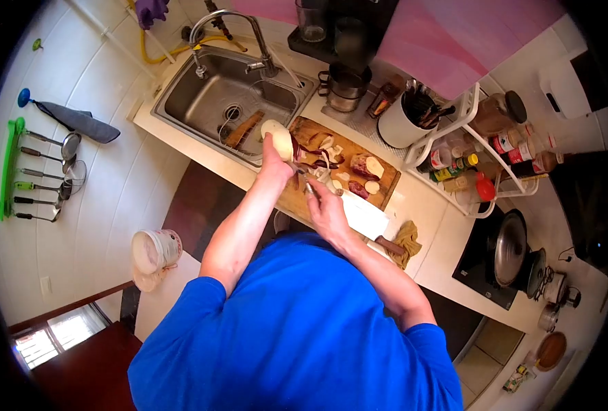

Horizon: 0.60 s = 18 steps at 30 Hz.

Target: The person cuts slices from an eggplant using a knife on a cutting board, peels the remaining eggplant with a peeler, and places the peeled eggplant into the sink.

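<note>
My left hand (275,163) is closed around a large, mostly peeled sweet potato (277,137) with pale flesh, held over the board's left edge beside the sink. In my right hand (328,211) is a peeler (308,183), its head close to the lower end of the sweet potato. Below them lies a wooden cutting board (293,203), strewn with purple-red peels (315,156) and pale scraps. Toward its right side rest a cut sweet potato piece (367,166) and smaller chunks. A cleaver (365,216) lies on the near right, its wooden handle pointing toward the counter's front.
A steel sink (194,103) with a faucet (266,63) stands on the left, a brown strip (243,130) inside. A tan cloth (406,241) lies beside the cleaver handle. Behind the board are a white utensil holder (398,127) and a rack (448,147) of bottles.
</note>
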Each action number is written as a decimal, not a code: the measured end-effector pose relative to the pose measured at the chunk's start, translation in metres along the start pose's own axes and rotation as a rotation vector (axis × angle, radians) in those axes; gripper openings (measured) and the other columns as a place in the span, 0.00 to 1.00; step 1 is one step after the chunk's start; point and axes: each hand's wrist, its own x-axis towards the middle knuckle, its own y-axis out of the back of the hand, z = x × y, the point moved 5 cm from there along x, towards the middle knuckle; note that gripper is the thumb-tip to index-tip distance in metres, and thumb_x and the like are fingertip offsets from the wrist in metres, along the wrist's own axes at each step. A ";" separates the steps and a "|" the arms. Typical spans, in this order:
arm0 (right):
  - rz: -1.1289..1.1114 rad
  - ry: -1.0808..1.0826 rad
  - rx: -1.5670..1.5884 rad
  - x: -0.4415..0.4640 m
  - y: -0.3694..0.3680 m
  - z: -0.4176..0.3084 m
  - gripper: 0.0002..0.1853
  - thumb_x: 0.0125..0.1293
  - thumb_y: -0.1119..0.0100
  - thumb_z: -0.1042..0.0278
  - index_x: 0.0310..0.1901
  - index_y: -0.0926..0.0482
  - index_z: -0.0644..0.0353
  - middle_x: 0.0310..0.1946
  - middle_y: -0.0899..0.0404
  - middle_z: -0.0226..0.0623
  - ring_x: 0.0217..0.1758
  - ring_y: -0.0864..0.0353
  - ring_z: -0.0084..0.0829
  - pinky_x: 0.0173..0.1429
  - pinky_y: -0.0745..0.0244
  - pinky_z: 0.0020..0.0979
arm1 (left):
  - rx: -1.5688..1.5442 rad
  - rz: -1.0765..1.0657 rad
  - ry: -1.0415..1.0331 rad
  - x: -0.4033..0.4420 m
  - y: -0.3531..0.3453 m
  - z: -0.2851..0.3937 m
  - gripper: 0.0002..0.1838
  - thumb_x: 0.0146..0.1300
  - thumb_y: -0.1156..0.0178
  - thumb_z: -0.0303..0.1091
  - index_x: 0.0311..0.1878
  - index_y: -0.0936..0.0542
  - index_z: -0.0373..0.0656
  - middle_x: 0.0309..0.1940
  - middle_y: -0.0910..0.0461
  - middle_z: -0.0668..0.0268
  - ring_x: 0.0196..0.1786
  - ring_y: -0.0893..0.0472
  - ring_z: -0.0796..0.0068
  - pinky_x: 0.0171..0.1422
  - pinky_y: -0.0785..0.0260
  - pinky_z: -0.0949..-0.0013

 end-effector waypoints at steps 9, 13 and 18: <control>-0.012 -0.646 0.674 -0.006 0.023 0.085 0.23 0.78 0.50 0.69 0.71 0.33 0.64 0.33 0.20 0.41 0.16 0.35 0.20 0.16 0.44 0.25 | 0.252 -0.199 -0.289 -0.015 0.019 0.022 0.32 0.73 0.43 0.56 0.71 0.30 0.44 0.63 0.22 0.57 0.63 0.21 0.57 0.65 0.26 0.53; -0.098 -0.572 0.578 -0.002 0.029 0.095 0.22 0.80 0.54 0.67 0.70 0.33 0.67 0.33 0.19 0.41 0.16 0.33 0.22 0.16 0.41 0.26 | 0.090 -0.299 0.035 -0.032 0.026 0.016 0.34 0.73 0.44 0.56 0.72 0.31 0.42 0.64 0.23 0.52 0.64 0.22 0.51 0.64 0.25 0.50; -0.166 -0.583 0.356 0.006 0.033 0.110 0.22 0.81 0.55 0.66 0.70 0.33 0.66 0.34 0.18 0.38 0.15 0.32 0.20 0.15 0.39 0.25 | 0.069 -0.599 0.174 -0.059 0.019 0.009 0.35 0.72 0.48 0.59 0.73 0.32 0.43 0.64 0.25 0.49 0.63 0.22 0.49 0.63 0.24 0.47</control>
